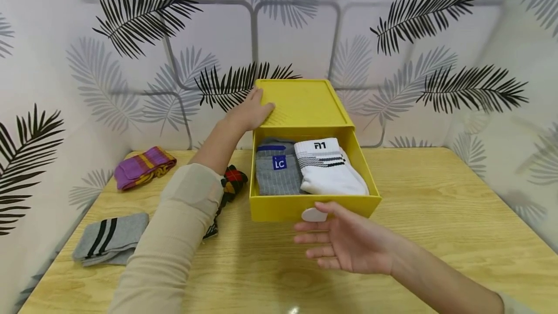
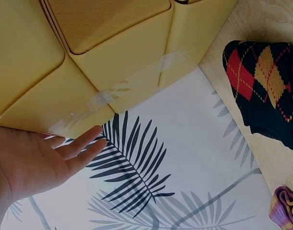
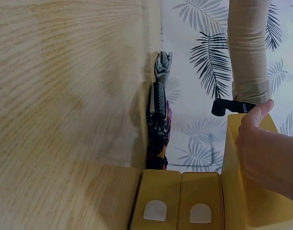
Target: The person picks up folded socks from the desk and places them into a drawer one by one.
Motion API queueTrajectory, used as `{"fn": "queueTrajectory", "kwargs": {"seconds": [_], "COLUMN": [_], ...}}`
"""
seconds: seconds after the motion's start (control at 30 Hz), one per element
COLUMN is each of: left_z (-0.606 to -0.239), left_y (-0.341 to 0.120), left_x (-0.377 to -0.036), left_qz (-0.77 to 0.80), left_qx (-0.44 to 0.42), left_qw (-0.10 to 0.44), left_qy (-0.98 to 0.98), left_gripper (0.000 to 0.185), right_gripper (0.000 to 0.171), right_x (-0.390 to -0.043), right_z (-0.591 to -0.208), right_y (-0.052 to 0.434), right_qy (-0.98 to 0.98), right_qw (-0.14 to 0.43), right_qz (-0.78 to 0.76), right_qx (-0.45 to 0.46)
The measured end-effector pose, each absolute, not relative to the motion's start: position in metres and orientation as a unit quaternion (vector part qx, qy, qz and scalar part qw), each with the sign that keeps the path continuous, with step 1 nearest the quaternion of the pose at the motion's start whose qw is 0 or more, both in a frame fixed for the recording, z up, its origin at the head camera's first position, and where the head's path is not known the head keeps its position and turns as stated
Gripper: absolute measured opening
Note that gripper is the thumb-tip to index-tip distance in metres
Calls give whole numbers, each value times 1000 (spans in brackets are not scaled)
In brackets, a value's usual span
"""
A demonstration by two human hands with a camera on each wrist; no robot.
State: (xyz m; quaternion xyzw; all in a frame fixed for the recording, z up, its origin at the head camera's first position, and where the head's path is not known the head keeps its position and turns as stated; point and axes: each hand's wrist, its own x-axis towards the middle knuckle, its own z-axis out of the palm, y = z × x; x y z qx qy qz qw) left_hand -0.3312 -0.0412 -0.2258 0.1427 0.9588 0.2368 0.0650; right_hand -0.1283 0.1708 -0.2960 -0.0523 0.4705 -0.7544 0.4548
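My left hand lies flat, fingers straight, on the left edge of the lid of a yellow storage box that stands on the wooden worktop. Its drawer is pulled out toward me, and inside lie a folded grey sock pair with a blue label and a folded white sock pair with dark stripes, side by side and touching. My right hand hovers open just in front of the drawer's white handle tab, fingers straight and relaxed, holding nothing. I judge that the box could slide back or tip if the drawer is pushed hard while my left hand only rests on the lid rather than pressing down. The white socks sit high near the front, so they could catch on the box frame and bunch up or jam the drawer. On the worktop to my left lie an argyle sock pair just beside the box, a purple striped pair farther back, and a grey pair with black stripes near me. White screens printed with black and grey palm leaves surround the worktop.
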Motion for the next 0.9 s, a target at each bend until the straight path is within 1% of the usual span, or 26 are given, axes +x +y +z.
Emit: {"fn": "queueTrajectory", "kwargs": {"seconds": [0.13, 0.33, 0.67, 0.9], "left_z": [-226, -226, -225, -226], "left_y": [-42, -42, -42, -41], "left_x": [-332, -332, -333, -334], "left_qz": [243, 245, 244, 239], "left_qx": [140, 138, 135, 131], "left_qw": [68, 73, 80, 75], "left_qy": [957, 957, 957, 959], "left_gripper": [65, 66, 66, 66], "right_gripper": [46, 46, 49, 47], "right_x": [-131, -137, -158, -174], "right_z": [-292, -284, -278, -279], "right_y": [172, 174, 177, 176], "right_qy": [464, 449, 437, 424], "right_qw": [462, 451, 439, 443], "right_qz": [-754, -770, -785, -789], "right_qx": [-52, -44, -31, -44]}}
